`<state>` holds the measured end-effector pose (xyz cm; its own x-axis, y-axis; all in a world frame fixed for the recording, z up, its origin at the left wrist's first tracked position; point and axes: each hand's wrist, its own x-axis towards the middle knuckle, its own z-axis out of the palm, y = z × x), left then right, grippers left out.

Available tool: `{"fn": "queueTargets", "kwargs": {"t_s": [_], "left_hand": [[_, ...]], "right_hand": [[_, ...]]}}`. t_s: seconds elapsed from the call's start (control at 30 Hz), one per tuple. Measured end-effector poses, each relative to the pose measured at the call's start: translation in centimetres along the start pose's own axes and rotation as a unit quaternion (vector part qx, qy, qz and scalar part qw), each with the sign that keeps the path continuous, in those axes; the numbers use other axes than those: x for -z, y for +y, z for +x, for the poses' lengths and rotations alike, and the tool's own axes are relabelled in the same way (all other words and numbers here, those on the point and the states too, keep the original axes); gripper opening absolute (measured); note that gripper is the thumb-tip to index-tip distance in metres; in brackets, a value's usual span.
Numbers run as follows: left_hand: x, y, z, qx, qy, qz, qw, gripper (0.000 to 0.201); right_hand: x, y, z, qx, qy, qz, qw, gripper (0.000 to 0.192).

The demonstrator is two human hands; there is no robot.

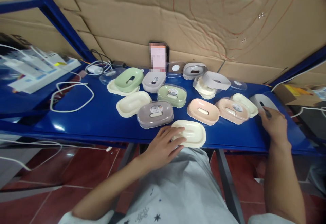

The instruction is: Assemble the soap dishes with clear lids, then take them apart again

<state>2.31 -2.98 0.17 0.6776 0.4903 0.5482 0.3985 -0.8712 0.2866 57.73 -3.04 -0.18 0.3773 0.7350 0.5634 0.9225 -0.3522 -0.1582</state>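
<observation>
Our cream soap dish [190,133] lies at the near edge of the blue table [102,118]. Our left hand [163,145] rests on the dish's left end, fingers spread flat. Just behind the dish sits a grey lidded dish [155,114]; further right of it, our right hand [273,123] curls loosely over a grey tray [262,101].

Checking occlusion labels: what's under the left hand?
The left hand rests on the near edge of a cream oval plastic soap dish on the blue metal shelf. The covered rim part is hidden.
</observation>
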Motion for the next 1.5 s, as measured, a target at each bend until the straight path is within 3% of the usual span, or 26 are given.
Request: {"fn": "queueTargets", "kwargs": {"t_s": [0.13,0.2,0.27,0.4,0.47,0.53,0.67,0.87,1.03,1.37,1.5], "left_hand": [[-0.2,0.0,-0.2,0.011,0.024,-0.002,1.0,0.029],[-0.2,0.1,-0.2,0.014,0.031,0.001,0.999,0.033],[-0.2,0.1,-0.2,0.017,0.034,0.018,0.999,0.037],[0.0,-0.1,-0.3,0.022,0.054,0.069,0.996,0.052],[0.1,-0.3,-0.4,0.015,0.066,0.085,0.994,0.057],[0.2,-0.5,-0.4,0.0,0.052,0.096,0.994,0.055],[0.4,-0.7,-0.1,-0.03,0.022,0.1,0.994,0.041],[0.5,-0.8,0.4,-0.03,0.079,0.058,0.995,0.026],[0.3,-0.9,0.3,0.0,0.063,0.04,0.997,0.03],[0.0,-0.7,-0.1,0.1,0.086,0.011,0.991,0.049],[-0.2,-0.9,-0.2,0.102,0.098,-0.006,0.99,0.045]], "right_hand": [[2.1,-1.8,-0.7,-0.01,0.089,0.013,0.996,0.054],[4.4,-5.2,-2.7,0.013,0.156,0.038,0.987,0.052],[6.8,-9.9,-5.8,0.096,0.192,0.148,0.965,0.036],[9.3,-19.0,-11.8,0.356,-0.019,0.302,0.884,0.04],[9.0,-21.8,-13.3,0.415,-0.073,0.312,0.852,0.041],[8.3,-23.3,-14.0,0.434,-0.092,0.303,0.844,0.04],[7.2,-24.0,-13.9,0.448,-0.125,0.252,0.848,0.036],[7.6,-24.1,-12.5,0.467,-0.142,0.238,0.84,0.043],[7.6,-24.6,-11.5,0.469,-0.156,0.239,0.836,0.045],[7.8,-25.9,-12.0,0.445,-0.093,0.246,0.856,0.053],[7.5,-26.0,-11.7,0.436,-0.081,0.25,0.861,0.054]]}}
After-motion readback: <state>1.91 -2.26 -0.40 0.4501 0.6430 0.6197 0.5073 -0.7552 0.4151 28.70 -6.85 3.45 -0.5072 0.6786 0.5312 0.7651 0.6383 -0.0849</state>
